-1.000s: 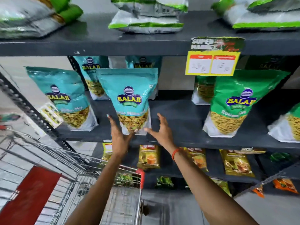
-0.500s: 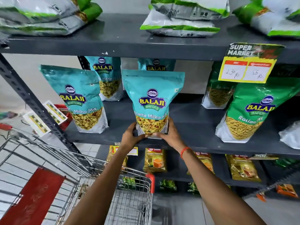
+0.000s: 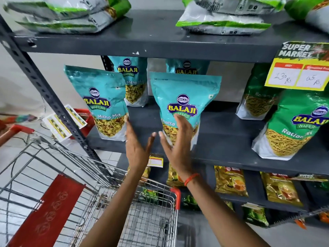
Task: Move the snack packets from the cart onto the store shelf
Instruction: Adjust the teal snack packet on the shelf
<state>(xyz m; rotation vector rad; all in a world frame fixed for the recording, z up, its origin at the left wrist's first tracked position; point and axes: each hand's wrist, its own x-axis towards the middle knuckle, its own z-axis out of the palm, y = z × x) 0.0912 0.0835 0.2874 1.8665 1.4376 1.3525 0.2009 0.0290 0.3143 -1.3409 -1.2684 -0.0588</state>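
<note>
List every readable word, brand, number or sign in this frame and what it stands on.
"BALAJI WAFERS", partly hidden "Khatta": front teal packet.
"BALAJI WAFERS", "Mitha Mix": left teal packet.
"BALAJI WAFERS", "Ratlam" (cut off): green packet.
"SUPER MARKET", handwritten "130 Rs", "65 Rs" (uncertain): yellow price tag.
Lower-shelf yellow packets, small shelf label: too blurred.

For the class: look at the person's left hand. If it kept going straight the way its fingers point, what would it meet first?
Probably the left teal Balaji packet: the left hand points up towards the shelf, its fingertips already at that packet's lower right edge. Whether they touch is unclear.
</note>
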